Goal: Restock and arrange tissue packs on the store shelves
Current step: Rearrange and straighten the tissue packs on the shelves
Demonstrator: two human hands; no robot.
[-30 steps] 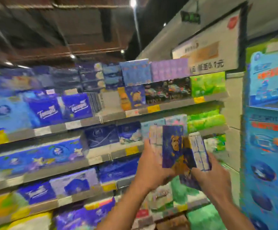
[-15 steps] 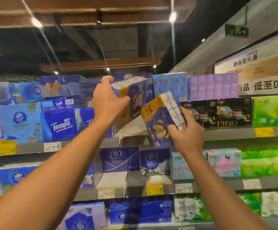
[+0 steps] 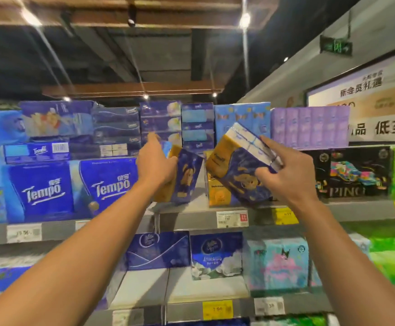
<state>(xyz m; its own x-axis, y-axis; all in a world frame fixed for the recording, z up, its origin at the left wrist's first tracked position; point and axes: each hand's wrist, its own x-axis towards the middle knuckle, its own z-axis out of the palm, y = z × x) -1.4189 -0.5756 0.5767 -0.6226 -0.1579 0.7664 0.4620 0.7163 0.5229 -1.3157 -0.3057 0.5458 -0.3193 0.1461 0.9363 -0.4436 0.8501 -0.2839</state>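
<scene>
Grey metal shelf under dark ceiling. Left hand grips upright blue-gold tissue pack on shelf; right hand clasps tilted tissue pack near front edge. Price tags blurred.

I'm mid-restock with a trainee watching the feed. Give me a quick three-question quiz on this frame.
1. True or false: the left hand holds its blue-and-gold pack upright on the shelf.
2. Which way is the right hand's blue-and-gold pack sitting? A) flat on the shelf B) tilted, not yet set down C) on the shelf below
3. What brand name shows on the big blue packs left of the gap?

Key: 1 true; 2 B; 3 Tempo.
</scene>
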